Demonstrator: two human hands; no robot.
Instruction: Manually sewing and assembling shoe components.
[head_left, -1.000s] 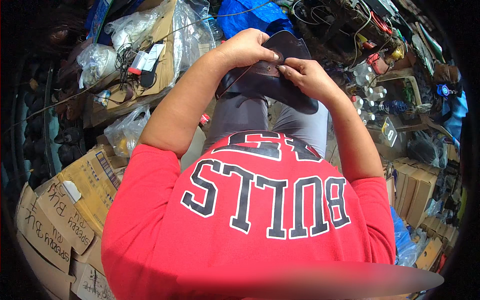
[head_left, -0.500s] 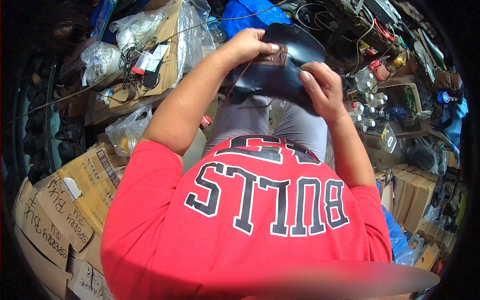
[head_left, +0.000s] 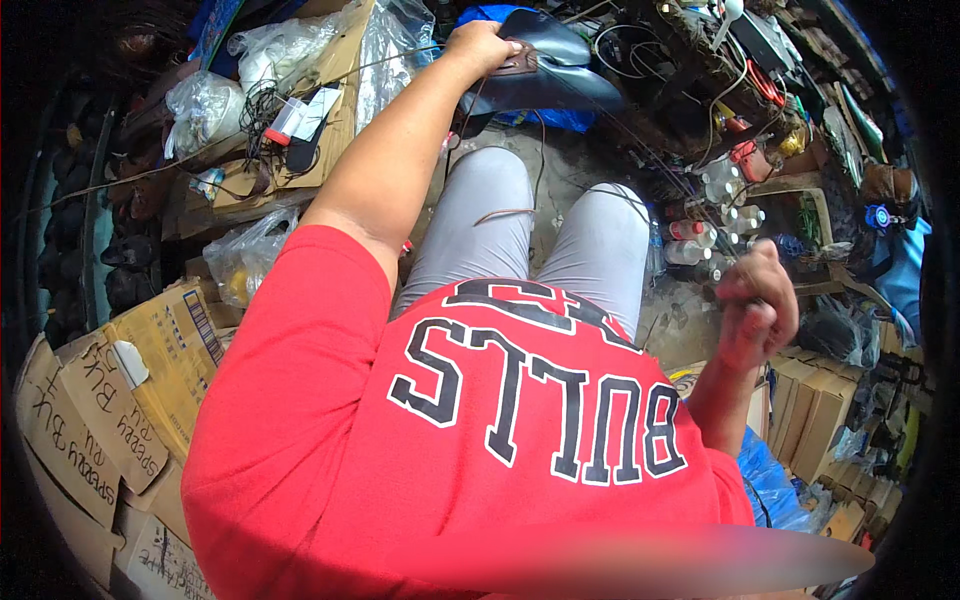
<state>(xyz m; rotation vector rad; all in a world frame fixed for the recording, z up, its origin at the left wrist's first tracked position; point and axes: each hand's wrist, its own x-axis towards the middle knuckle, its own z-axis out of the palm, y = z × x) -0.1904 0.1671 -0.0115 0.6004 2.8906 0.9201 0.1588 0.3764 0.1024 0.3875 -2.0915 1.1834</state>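
Cardboard boxes (head_left: pixel 110 400) crowd the floor from seven to nine o'clock, and small bottles (head_left: pixel 715 215) cluster at three o'clock, all within a seated person's reach. At twelve o'clock a dark leather shoe upper (head_left: pixel 545 70) is held out past the grey-trousered knees, gripped at its brown edge by the left hand (head_left: pixel 485 45) on a fully stretched arm, seemingly to brace it against a pull. A thin thread (head_left: pixel 640 150) runs from it toward the right hand (head_left: pixel 755 305) at three o'clock, clenched into a fist with the elbow bent and drawn well away, apparently to tighten a stitch.
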